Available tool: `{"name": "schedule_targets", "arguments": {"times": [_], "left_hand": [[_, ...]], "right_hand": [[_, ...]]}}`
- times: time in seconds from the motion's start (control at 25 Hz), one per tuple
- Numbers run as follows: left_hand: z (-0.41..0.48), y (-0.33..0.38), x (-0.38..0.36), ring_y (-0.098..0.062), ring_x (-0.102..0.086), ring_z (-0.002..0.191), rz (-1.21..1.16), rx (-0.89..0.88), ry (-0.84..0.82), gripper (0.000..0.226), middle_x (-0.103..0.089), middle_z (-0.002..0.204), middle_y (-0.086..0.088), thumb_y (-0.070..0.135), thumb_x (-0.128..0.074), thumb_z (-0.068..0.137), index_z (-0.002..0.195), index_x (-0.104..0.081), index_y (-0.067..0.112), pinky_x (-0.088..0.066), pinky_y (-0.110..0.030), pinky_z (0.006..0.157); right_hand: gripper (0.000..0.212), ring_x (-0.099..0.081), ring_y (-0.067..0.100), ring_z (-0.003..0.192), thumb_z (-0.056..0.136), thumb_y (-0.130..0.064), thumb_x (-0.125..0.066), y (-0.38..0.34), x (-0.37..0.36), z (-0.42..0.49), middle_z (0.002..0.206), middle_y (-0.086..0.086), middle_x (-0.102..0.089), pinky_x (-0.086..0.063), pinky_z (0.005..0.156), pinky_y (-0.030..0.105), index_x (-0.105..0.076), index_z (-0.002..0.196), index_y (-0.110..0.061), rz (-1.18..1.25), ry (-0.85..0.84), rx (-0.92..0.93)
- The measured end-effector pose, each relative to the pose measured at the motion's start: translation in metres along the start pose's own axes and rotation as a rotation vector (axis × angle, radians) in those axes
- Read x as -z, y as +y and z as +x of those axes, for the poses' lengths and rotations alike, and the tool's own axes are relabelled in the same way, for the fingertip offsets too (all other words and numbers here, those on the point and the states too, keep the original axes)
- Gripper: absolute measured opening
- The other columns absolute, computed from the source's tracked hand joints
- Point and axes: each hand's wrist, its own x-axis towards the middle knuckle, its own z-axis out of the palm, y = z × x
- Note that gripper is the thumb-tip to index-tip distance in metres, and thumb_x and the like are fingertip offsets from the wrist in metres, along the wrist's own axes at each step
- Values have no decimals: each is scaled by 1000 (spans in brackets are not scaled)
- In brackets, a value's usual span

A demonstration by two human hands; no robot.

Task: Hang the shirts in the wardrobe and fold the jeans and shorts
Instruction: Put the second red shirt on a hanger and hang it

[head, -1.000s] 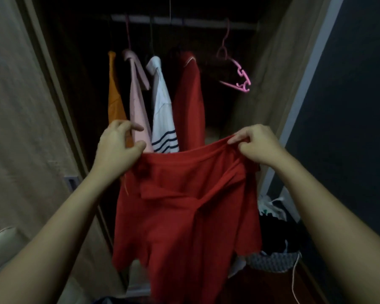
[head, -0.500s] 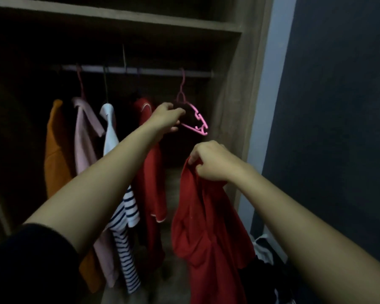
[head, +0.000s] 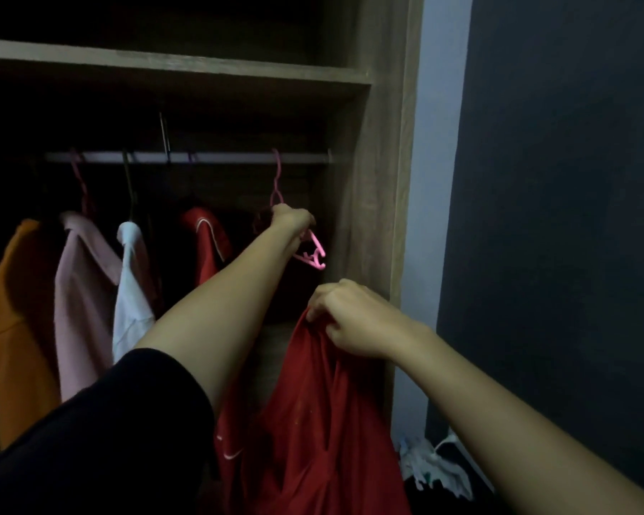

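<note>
- Left hand (head: 292, 219) is stretched far into the wardrobe (head: 372, 217) on a nearly straight arm, black sleeve (head: 108, 440) bunched at the upper arm. Its fingers are curled round the pink hanger (head: 313, 254) just under the hook, which sits on the rail (head: 201, 157) at the right end.
- Right hand (head: 344, 315) is nearer and lower, knuckles up, pinching a bunched-up bit of the red shirt (head: 313, 421). The rest of the shirt hangs straight down, in front of the wardrobe's right side.
- Writing-wise, there's just a small pale mark (head: 231, 453) low on some red fabric, way too blurry to read.
- Left of the hanger on the rail, from the left: orange shirt (head: 15, 328), pink shirt (head: 82, 299), white shirt (head: 131, 291), and a red top with white piping (head: 205, 239).
- A second ago both hands held the red shirt spread open. Now only the right has it, and the left has gone from just touching the hanger to properly gripping it.
</note>
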Motion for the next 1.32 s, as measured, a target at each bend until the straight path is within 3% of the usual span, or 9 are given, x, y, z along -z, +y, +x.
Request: {"name": "schedule_targets", "arguments": {"times": [0.08,0.16,0.24,0.36,0.48,0.68,0.84,1.12,1.32], "left_hand": [[-7,14,3,-17,-52,68,-47,1,10,21,-49,82,-11,-10,-52,87,103,-45,1,-53,-33,71],[-20,31,11,-16,-54,69,-147,11,-29,20,-50,79,-10,-13,-49,88,81,-43,5,-53,-35,78],[-39,46,21,-17,-61,83,-241,-9,-69,17,-53,82,-11,-15,-49,87,93,-49,0,-52,-36,83],[-80,51,47,-21,-62,107,-338,-4,-140,50,-52,95,-12,-22,-41,85,129,-37,-1,-54,-40,75],[-128,23,93,-10,-62,92,-263,81,-212,57,-49,104,-1,-23,-25,82,124,-42,10,-52,-36,61],[-204,-22,195,-5,-39,38,-7,38,-125,45,-41,64,2,-8,-31,73,94,-62,17,-27,-10,38],[-256,-56,273,-8,-29,36,183,-135,-54,15,-41,53,8,17,-62,86,100,-68,20,-23,-14,39],[-314,-102,361,-10,-33,42,371,-149,-34,18,-45,57,-7,19,-60,89,94,-73,30,-24,-17,38],[-330,-122,329,-3,-51,52,440,-241,-177,21,-62,60,15,13,-59,91,109,-69,18,-37,-14,49]], "right_hand": [[42,-51,20,114,78,-1,-49,3,-1,-2,124,-2,-60,-40,98,32,-66,113,-16,9,-6,5],[42,-52,21,113,77,-1,-50,5,-4,-3,124,-2,-60,-40,98,31,-66,113,-15,31,-1,-4],[43,-53,22,112,76,-1,-49,3,-9,-3,124,-3,-59,-42,97,31,-66,113,-16,55,14,-12],[43,-53,22,112,75,-2,-49,-6,-17,-7,125,-4,-57,-42,98,32,-66,113,-15,70,26,-23],[45,-52,22,115,75,-3,-50,-14,-26,-16,128,-2,-54,-38,102,28,-64,117,-14,84,52,-47],[49,-51,28,116,74,-3,-51,-42,-44,-21,129,4,-50,-37,106,31,-60,122,-9,86,32,-123],[50,-51,34,115,74,-1,-54,-64,-50,-27,132,10,-47,-37,105,33,-57,124,-4,73,7,-198],[51,-48,37,117,72,-2,-57,-90,-41,-53,133,12,-45,-38,104,38,-56,123,-5,50,-31,-364],[50,-44,32,113,78,-2,-54,-156,-33,-59,136,2,-42,-43,98,40,-53,127,-10,23,-19,-144]]}}
